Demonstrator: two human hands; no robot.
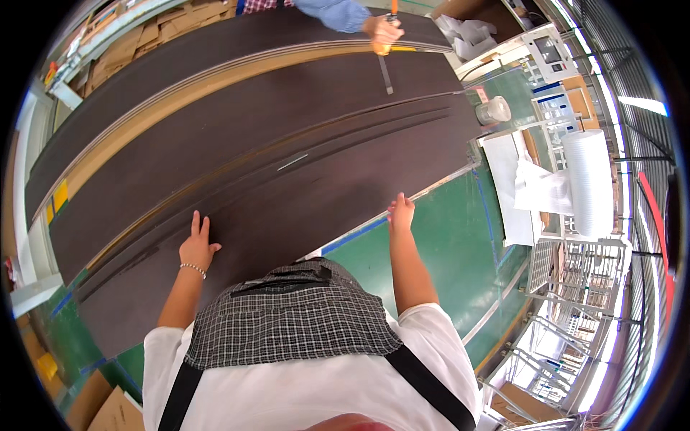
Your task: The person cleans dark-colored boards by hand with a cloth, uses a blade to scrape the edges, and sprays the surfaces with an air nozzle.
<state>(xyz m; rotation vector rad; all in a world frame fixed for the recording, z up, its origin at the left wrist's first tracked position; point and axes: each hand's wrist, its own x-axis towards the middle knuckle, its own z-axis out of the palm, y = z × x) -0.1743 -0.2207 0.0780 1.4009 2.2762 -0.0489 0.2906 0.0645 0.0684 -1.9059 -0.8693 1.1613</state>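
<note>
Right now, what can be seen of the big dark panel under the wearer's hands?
The dark panel is a long, flat, dark brown board with a matte, laminate-like face. It is the nearest of several similar boards lying side by side, paler board edges showing between the far ones. It lies level over a green floor. The left hand rests palm-down on its face; the right hand touches its near edge. A small pale mark sits mid-panel.

Grey screen (546, 49) upper right; cardboard boxes (108, 409) lower left.
</note>
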